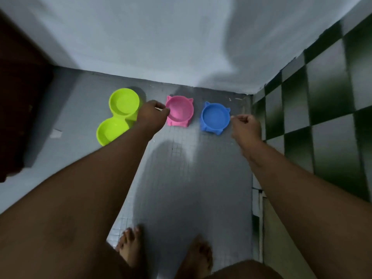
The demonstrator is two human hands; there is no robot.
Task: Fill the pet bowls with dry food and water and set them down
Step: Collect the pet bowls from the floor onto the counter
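Dark brown panel (18, 97): far left, upright along the floor's edge; a pale scrap (56, 133) lies on the floor just beside it

Green double bowl (118, 115): leftmost of the three, on the floor (181, 168) near the white wall (161, 47); long axis runs on a slant, one well near-left, the other far-right; both wells look empty; the left forearm crosses in front of its right side

Left hand (152, 116): reaches between the green double bowl and the pink bowl; its grip is drawn together, finger and thumb pinching the pink bowl's left rim

Pink bowl (180, 111): middle of the row, flat on the floor, mouth up; its two ear points face away, toward the white wall; looks empty; apart from both neighbours

Blue bowl (215, 118): right of the pink bowl, flat on the floor, mouth up; ears face the white wall, turned a little to the right; looks empty

Right hand (246, 126): just beside the blue bowl's right edge; grip curled in, fingertips toward the rim; cannot tell whether it touches or pinches the bowl

Checkered wall (322, 97): dark green and pale tiles, close along the right side of the blue bowl

Bare feet (130, 246): at the bottom, on the grey small-tiled floor, well apart from the bowls
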